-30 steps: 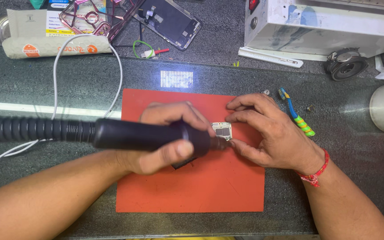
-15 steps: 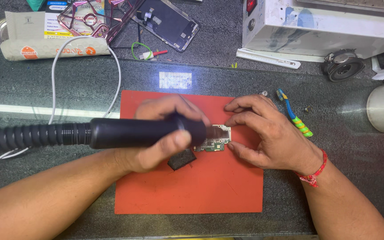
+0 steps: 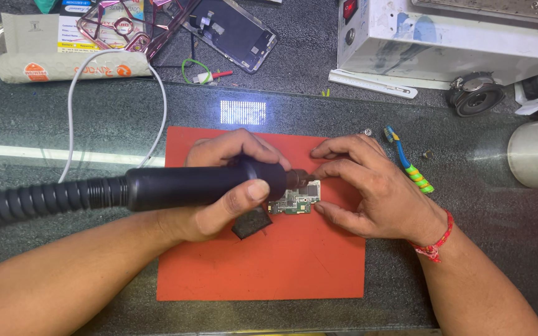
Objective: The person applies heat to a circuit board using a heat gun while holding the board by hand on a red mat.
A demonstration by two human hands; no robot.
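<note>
Your left hand (image 3: 219, 186) has its fingers wrapped tight around the black hot-air handle (image 3: 200, 186), nozzle end right over the small green circuit board (image 3: 295, 200). The board lies flat on the red mat (image 3: 294, 267) on the counter (image 3: 94, 130), and your right hand (image 3: 375, 193) pins it, fingers curled narrow, fingertips (image 3: 319, 208) touching its right edge. Small black piece (image 3: 251, 222) sits just below your left thumb.

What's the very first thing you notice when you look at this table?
The bright red mat in the middle of the dark table stands out first. Over it, the left hand grips a fat black tool with a ribbed hose, its tip at a small green circuit board that the right hand steadies. A big white machine sits at the top right.
</note>
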